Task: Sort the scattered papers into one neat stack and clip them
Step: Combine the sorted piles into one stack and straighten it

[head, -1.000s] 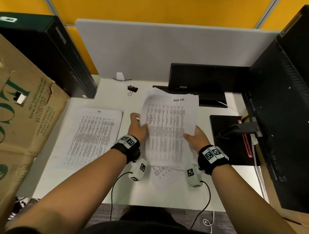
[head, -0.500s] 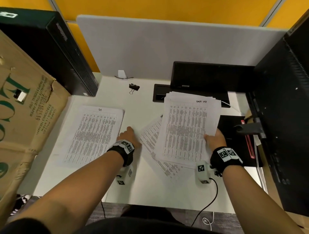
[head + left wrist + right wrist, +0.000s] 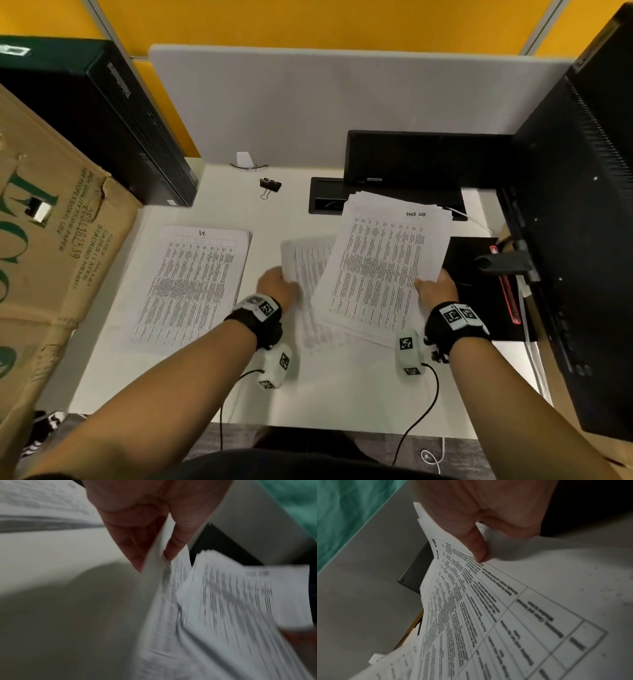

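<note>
My right hand (image 3: 436, 286) grips the lower right edge of a thick sheaf of printed papers (image 3: 380, 263) headed "Task List", lifted above the white desk (image 3: 342, 394); in the right wrist view the thumb (image 3: 476, 547) presses on the top sheet (image 3: 505, 608). My left hand (image 3: 277, 282) pinches the left edge of another printed sheet (image 3: 305, 270), blurred, partly under the sheaf; the left wrist view shows the sheet (image 3: 159, 588) between thumb and fingers (image 3: 175, 543). A second neat pile of papers (image 3: 191, 281) lies flat at the left. A black binder clip (image 3: 270, 186) sits near the back.
A large cardboard box (image 3: 44, 246) crowds the left side, with a black computer case (image 3: 102, 120) behind it. A monitor (image 3: 582, 222) stands at the right, a black cable box (image 3: 325, 200) and a grey partition (image 3: 308, 102) at the back. Wrist cables hang over the front edge.
My left hand moved right from the desk and took hold of the loose sheet, lifting its edge. The right hand holds the sheaf in about the same place.
</note>
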{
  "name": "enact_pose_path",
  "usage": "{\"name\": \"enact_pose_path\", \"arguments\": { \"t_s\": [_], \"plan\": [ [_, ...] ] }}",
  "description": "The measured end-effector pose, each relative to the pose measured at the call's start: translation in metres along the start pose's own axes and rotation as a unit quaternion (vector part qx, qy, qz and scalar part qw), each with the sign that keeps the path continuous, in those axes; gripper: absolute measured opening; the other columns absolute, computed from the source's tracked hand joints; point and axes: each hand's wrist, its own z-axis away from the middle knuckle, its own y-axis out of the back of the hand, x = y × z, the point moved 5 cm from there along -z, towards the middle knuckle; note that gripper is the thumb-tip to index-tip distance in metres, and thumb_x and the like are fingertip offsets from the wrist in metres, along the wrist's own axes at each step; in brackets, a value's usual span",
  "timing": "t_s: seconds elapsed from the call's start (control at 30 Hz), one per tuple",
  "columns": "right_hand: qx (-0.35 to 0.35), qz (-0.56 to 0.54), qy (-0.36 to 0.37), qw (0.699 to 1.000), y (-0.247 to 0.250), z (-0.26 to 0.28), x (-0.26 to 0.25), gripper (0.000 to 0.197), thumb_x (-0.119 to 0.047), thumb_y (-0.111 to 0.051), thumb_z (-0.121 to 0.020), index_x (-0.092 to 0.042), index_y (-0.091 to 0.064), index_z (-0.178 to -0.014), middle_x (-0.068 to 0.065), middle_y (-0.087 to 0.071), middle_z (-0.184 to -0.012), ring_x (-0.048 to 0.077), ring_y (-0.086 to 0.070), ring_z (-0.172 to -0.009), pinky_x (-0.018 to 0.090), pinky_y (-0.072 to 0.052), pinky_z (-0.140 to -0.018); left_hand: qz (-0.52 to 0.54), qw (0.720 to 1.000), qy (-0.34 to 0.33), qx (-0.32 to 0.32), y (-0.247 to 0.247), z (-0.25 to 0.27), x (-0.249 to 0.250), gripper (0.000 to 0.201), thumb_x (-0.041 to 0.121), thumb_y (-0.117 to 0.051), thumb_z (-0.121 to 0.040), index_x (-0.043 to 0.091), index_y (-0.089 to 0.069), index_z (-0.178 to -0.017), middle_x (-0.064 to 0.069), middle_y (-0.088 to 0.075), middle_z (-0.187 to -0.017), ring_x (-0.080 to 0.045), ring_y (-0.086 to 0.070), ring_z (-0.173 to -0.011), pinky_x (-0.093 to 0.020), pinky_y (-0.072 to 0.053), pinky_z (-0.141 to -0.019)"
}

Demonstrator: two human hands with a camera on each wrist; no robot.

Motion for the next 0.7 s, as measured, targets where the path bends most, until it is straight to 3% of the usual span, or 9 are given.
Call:
{"name": "enact_pose_path", "arguments": {
  "t_s": [0.07, 0.13, 0.27, 0.3, 0.4, 0.43, 0.5, 0.6, 0.7],
  "plan": [
    [0.001, -0.009, -0.002, 1.000, 0.002, 0.000, -0.002, 0.040, 0.002, -0.055, -0.092, -0.013, -0.057, -0.129, 0.010, -0.064, -0.120, 0.024, -0.059, -0.098, 0.030, -0.044, -0.084, 0.030, 0.994, -0.030, 0.099, 0.036, 0.000, 0.023, 0.022, 0.008, -0.052, -0.087, 0.004, -0.064, -0.105, -0.009, -0.065, -0.096, -0.028, -0.063, -0.089, -0.027, -0.044, -0.072],
    [-0.002, -0.008, -0.004, 1.000, 0.004, 0.000, -0.004, 0.039, 0.003, -0.056, -0.092, -0.013, -0.059, -0.128, 0.011, -0.064, -0.120, 0.025, -0.059, -0.098, 0.031, -0.045, -0.085, 0.076, 0.982, -0.067, 0.159, 0.072, -0.004, 0.045, 0.021, 0.009, -0.050, -0.088, 0.005, -0.064, -0.103, -0.011, -0.066, -0.096, -0.030, -0.064, -0.091, -0.027, -0.044, -0.073],
    [-0.002, 0.001, 0.000, 1.000, 0.008, -0.002, -0.009, 0.037, 0.003, -0.055, -0.093, -0.008, -0.057, -0.129, 0.012, -0.063, -0.117, 0.025, -0.056, -0.098, 0.030, -0.043, -0.084, 0.104, 0.965, -0.149, 0.187, 0.127, -0.007, 0.087, 0.017, 0.015, -0.051, -0.091, 0.014, -0.065, -0.101, -0.008, -0.068, -0.095, -0.030, -0.066, -0.089, -0.036, -0.055, -0.076],
    [-0.003, -0.003, 0.000, 1.000, 0.008, -0.002, -0.010, 0.037, 0.003, -0.054, -0.094, -0.007, -0.057, -0.129, 0.012, -0.062, -0.116, 0.025, -0.056, -0.098, 0.030, -0.042, -0.085, 0.127, 0.960, -0.166, 0.187, 0.137, -0.006, 0.095, 0.018, 0.015, -0.052, -0.091, 0.017, -0.066, -0.104, -0.006, -0.069, -0.098, -0.028, -0.066, -0.091, -0.035, -0.057, -0.077],
    [-0.007, -0.010, -0.009, 1.000, 0.005, -0.006, -0.011, 0.035, 0.002, -0.048, -0.095, -0.009, -0.058, -0.127, 0.009, -0.062, -0.111, 0.027, -0.057, -0.097, 0.032, -0.044, -0.083, 0.213, 0.945, -0.190, 0.157, 0.151, -0.005, 0.105, 0.026, 0.014, -0.055, -0.094, 0.014, -0.065, -0.119, 0.005, -0.067, -0.110, -0.010, -0.065, -0.096, -0.016, -0.054, -0.077],
    [-0.008, -0.014, -0.012, 1.000, 0.004, -0.006, -0.012, 0.034, 0.001, -0.045, -0.095, -0.009, -0.058, -0.125, 0.011, -0.063, -0.112, 0.028, -0.058, -0.096, 0.035, -0.047, -0.083, 0.240, 0.942, -0.187, 0.140, 0.150, -0.007, 0.105, 0.028, 0.014, -0.055, -0.094, 0.014, -0.064, -0.120, 0.006, -0.067, -0.113, -0.008, -0.066, -0.098, -0.018, -0.054, -0.083],
    [-0.015, -0.021, -0.010, 1.000, 0.001, -0.009, -0.013, 0.030, 0.001, -0.042, -0.095, -0.007, -0.059, -0.119, 0.016, -0.064, -0.114, 0.030, -0.059, -0.094, 0.042, -0.050, -0.091, 0.258, 0.946, -0.156, 0.117, 0.139, -0.012, 0.097, 0.025, 0.016, -0.056, -0.093, 0.015, -0.067, -0.116, 0.002, -0.070, -0.112, -0.014, -0.068, -0.099, -0.034, -0.055, -0.090],
    [-0.044, -0.052, -0.016, 0.998, -0.009, -0.006, -0.018, 0.034, 0.000, -0.039, -0.093, -0.021, -0.061, -0.107, 0.011, -0.067, -0.105, 0.031, -0.062, -0.091, 0.044, -0.051, -0.090, 0.212, 0.966, -0.106, 0.100, 0.111, -0.018, 0.081, 0.019, 0.023, -0.056, -0.092, 0.014, -0.065, -0.106, -0.004, -0.070, -0.107, -0.024, -0.067, -0.101, -0.040, -0.054, -0.090],
    [-0.068, -0.076, -0.028, 0.994, -0.020, 0.005, -0.025, 0.034, -0.003, -0.041, -0.088, -0.027, -0.065, -0.091, 0.005, -0.069, -0.096, 0.031, -0.064, -0.092, 0.048, -0.052, -0.090, 0.146, 0.986, -0.051, 0.057, 0.079, -0.023, 0.062, 0.057, 0.041, -0.057, -0.087, 0.007, -0.050, -0.132, -0.008, -0.056, -0.134, -0.029, -0.051, -0.126, -0.043, -0.040, -0.107]
  ]
}}
